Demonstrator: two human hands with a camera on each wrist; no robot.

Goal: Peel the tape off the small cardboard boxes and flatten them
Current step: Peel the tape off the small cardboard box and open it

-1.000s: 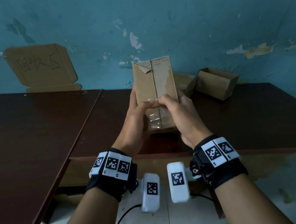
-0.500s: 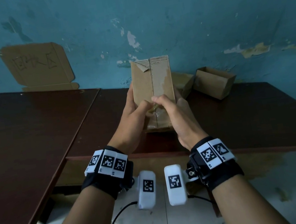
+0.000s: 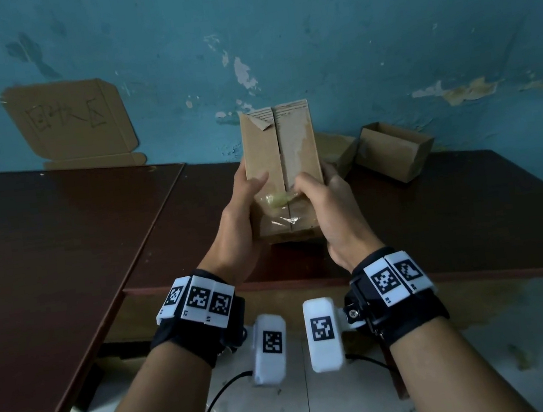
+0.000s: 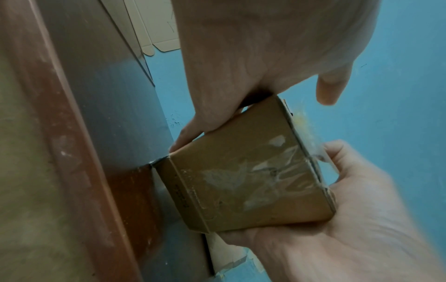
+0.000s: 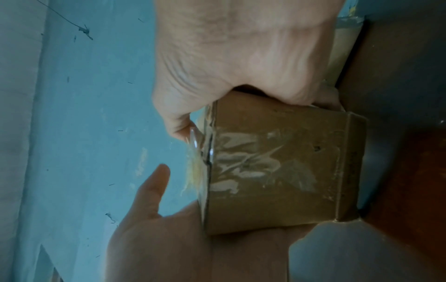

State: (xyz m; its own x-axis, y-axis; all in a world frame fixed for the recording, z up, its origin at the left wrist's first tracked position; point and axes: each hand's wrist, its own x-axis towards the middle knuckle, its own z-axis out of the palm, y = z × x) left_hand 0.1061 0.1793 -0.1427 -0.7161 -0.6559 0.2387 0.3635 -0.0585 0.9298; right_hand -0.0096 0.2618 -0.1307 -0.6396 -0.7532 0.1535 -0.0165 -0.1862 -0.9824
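Note:
I hold a small cardboard box (image 3: 266,147) upright over the dark table, its seamed face toward me. My left hand (image 3: 251,191) grips its left side, thumb laid on the front. My right hand (image 3: 313,190) grips the right side with fingers behind, and its thumb presses a crumpled wad of clear tape (image 3: 278,200) at the seam. More clear tape (image 4: 277,171) clings wrinkled over the box (image 4: 229,190) bottom in the left wrist view. From the right wrist, a lifted tape edge (image 5: 195,147) stands by my thumb at the box (image 5: 277,200) corner.
Two open cardboard boxes (image 3: 394,151) (image 3: 339,152) lie at the back right against the blue wall. A flattened cardboard sheet with writing (image 3: 69,121) leans on the wall at the left. Two dark brown tables (image 3: 45,253) (image 3: 470,207) meet at a seam.
The tape on the front face has bunched into a wad under my right thumb. My left thumb has drawn away from the seam toward the left edge.

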